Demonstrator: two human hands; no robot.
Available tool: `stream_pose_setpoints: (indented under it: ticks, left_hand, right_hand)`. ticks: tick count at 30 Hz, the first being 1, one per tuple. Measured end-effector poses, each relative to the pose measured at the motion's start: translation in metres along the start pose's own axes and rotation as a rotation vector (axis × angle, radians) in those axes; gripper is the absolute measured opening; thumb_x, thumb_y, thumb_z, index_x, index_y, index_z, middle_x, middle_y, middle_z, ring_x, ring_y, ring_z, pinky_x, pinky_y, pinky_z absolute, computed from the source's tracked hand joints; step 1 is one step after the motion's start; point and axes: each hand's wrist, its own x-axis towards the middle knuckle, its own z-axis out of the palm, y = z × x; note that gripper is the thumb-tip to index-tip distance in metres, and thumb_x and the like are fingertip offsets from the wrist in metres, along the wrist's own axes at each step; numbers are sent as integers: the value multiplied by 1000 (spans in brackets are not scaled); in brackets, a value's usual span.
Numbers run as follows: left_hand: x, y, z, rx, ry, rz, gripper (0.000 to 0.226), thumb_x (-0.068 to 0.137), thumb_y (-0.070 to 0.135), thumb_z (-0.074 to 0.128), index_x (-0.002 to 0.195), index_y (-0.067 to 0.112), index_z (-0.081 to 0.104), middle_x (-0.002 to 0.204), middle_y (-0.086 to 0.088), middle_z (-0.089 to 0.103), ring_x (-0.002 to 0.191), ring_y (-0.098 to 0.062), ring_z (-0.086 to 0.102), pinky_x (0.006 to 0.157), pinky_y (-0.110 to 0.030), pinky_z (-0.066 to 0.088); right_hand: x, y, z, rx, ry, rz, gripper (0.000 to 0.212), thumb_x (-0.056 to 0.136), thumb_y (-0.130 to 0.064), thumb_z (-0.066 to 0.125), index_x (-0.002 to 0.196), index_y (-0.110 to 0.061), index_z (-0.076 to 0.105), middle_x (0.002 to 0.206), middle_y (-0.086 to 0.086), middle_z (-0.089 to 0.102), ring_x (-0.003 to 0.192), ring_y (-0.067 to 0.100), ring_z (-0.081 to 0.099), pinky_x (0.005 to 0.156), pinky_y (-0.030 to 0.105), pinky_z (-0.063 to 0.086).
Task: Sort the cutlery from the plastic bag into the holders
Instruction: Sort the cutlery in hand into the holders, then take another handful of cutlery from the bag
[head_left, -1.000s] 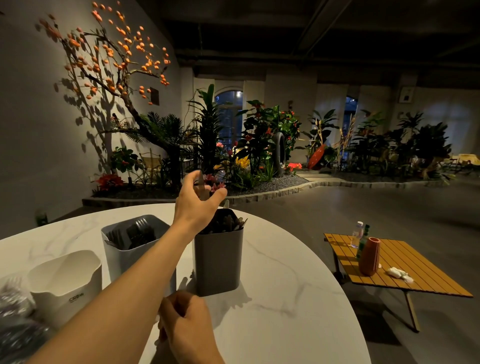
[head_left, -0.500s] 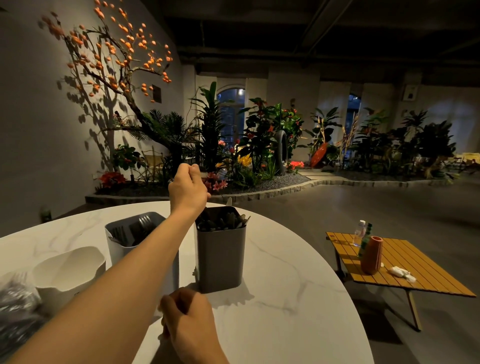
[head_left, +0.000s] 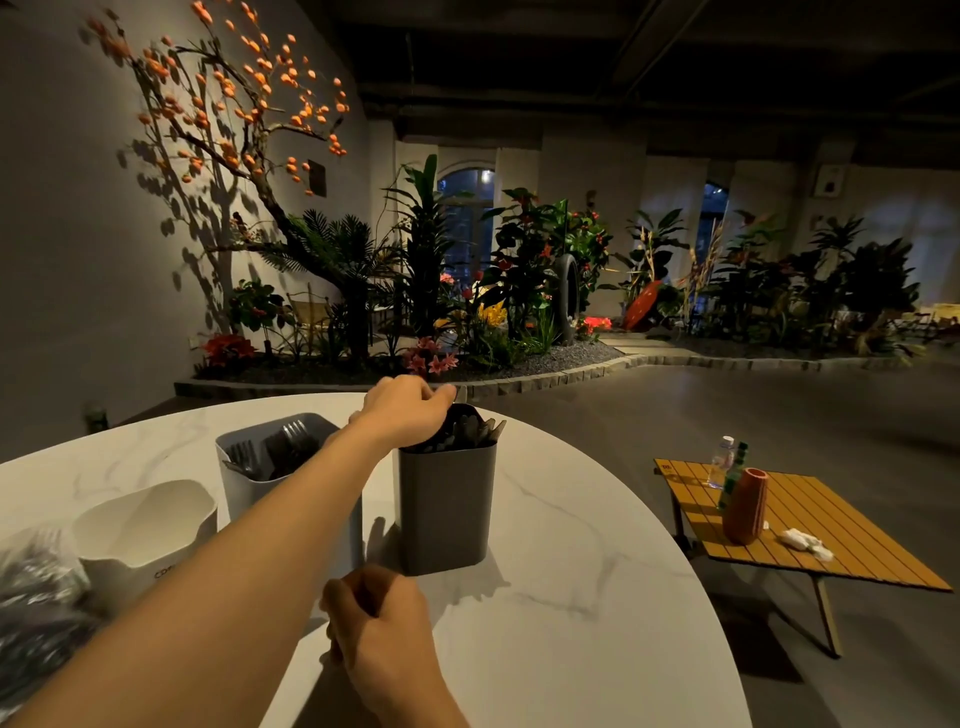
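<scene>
Three holders stand on the round white marble table (head_left: 571, 597). The dark grey holder (head_left: 447, 509) is packed with dark cutlery. My left hand (head_left: 405, 415) rests over its rim, fingers pinched on the top end of a piece of cutlery (head_left: 460, 393) that stands in the holder. Behind my forearm, the light grey holder (head_left: 240, 491) contains forks. The white holder (head_left: 145, 540) further left shows nothing inside. The plastic bag (head_left: 36, 597) with dark cutlery lies at the left edge. My right hand (head_left: 379, 629) rests as a closed fist on the table, near me.
A low yellow slatted table (head_left: 810, 525) stands on the floor to the right, with an orange vase (head_left: 745, 506), bottles and crumpled tissue on it. A planted bed with a stone border runs behind the table. The marble table's edge curves away on the right.
My left hand has come down from above the dark grey holder to its rim, lowering the piece of cutlery into it. My right hand has stayed in place.
</scene>
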Motion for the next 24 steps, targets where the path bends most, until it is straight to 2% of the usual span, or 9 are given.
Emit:
stream_pose_setpoints:
  ticks: [4,7,10,12,14,15,18,21,24]
  left_hand:
    - [-4,14,-4,-39,54,55,52,100,68,31,80,25,52,94,-3,58,91,-26,57,88,-46,48]
    - [-6,14,4,29,-102,72,59,100,70,25,88,22,57,93,-2,61,91,-23,58,82,-41,45]
    - [-7,13,8,125,-159,105,65,99,70,20,116,24,63,127,-8,62,116,-27,56,101,-48,44]
    - [-8,16,7,177,-134,67,71,96,73,14,146,32,45,158,-6,38,147,-34,30,116,-63,23]
    - [-14,21,1,161,-98,30,72,97,74,11,156,36,27,168,-1,15,156,-32,5,117,-68,7]
    - [-20,23,-3,149,-65,31,72,98,72,12,157,34,26,168,-1,14,156,-31,4,117,-67,7]
    - [-38,21,-25,100,61,94,60,103,63,27,149,27,41,156,-5,37,144,-31,31,114,-57,31]
    - [-69,7,-59,18,70,195,42,103,46,48,139,24,54,140,-3,54,127,-23,51,106,-44,46]
    - [-113,-9,-104,40,-15,225,21,102,34,58,116,24,69,110,3,69,99,-12,65,84,-31,55]
  right_hand:
    - [-1,2,0,7,-9,-22,15,100,-34,60,90,-23,64,80,-5,64,67,7,61,60,15,50]
    - [1,4,2,-40,23,-24,21,99,-38,60,85,-23,64,74,-5,62,67,8,61,60,16,51]
    - [2,3,3,-55,44,11,19,99,-40,59,82,-30,59,84,-3,66,77,8,64,74,20,57]
    - [2,1,3,-59,67,40,18,99,-38,60,82,-33,56,91,-1,67,85,11,65,89,27,58]
    - [2,2,2,-72,68,18,16,99,-38,60,84,-31,60,90,-2,68,88,13,67,94,34,57]
    - [2,4,2,-74,67,-4,17,98,-39,61,85,-29,63,87,-2,68,86,15,67,91,36,58]
    - [-4,6,1,39,65,9,16,98,-37,62,87,-26,67,88,0,70,80,16,66,77,31,58]
    - [-12,7,5,178,51,50,19,97,-37,65,108,-22,64,102,1,71,94,19,68,88,33,58]
    - [-18,3,12,14,70,-80,20,99,-32,61,99,-13,66,92,10,70,87,25,67,77,32,57]
